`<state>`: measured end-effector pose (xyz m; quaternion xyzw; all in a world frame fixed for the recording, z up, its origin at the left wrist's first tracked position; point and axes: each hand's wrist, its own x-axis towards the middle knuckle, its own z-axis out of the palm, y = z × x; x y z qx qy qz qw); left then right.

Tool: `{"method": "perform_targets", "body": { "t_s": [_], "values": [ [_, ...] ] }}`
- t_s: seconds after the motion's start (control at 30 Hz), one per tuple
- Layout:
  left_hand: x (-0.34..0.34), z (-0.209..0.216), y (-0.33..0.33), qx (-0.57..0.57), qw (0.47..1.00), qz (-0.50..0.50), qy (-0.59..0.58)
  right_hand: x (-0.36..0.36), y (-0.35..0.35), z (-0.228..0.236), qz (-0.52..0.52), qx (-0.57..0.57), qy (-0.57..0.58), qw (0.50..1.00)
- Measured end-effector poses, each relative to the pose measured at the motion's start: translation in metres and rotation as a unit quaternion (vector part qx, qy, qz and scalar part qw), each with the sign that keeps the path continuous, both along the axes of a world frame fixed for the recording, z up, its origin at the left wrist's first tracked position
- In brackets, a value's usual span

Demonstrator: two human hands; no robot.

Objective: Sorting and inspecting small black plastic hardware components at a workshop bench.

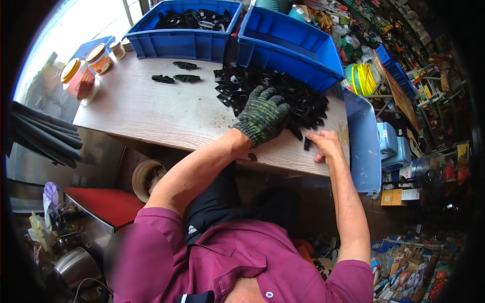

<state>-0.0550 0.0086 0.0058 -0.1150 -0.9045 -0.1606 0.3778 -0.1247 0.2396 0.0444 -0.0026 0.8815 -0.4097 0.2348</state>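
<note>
A heap of small black plastic parts [303, 101] lies on the right half of the pale wooden table [151, 113]. My left hand [262, 113], in a dark green and black knit glove, rests on the heap's near side. Its fingers are stretched out and slightly apart, with the thumb side hidden. At the heap's near right edge, my bare right hand [327, 145] is closed, its fingertips at a small black plastic piece [307, 144]. Farther left on the table are three separate black parts [187, 78].
Behind the heap stand a blue crate [177, 45] holding black parts and another blue crate [288, 48] tilted toward the heap. Jars [78, 78] line the far left edge. A pale blue bin [365, 146] adjoins the table's right side. A bucket [146, 177] sits below.
</note>
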Motion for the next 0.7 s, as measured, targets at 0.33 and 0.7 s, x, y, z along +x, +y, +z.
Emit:
{"method": "perform_targets", "body": {
  "t_s": [0.33, 0.7],
  "values": [
    [-0.002, 0.005, -0.006, -0.002, 1.0, -0.006, 0.012, 0.005, 0.006, 0.006, -0.059, -0.075, 0.009, 0.995],
    [-0.001, 0.001, 0.001, 0.006, 0.998, 0.005, 0.057, 0.014, 0.008, -0.001, 0.019, 0.024, 0.046, 0.998]
  ]
}}
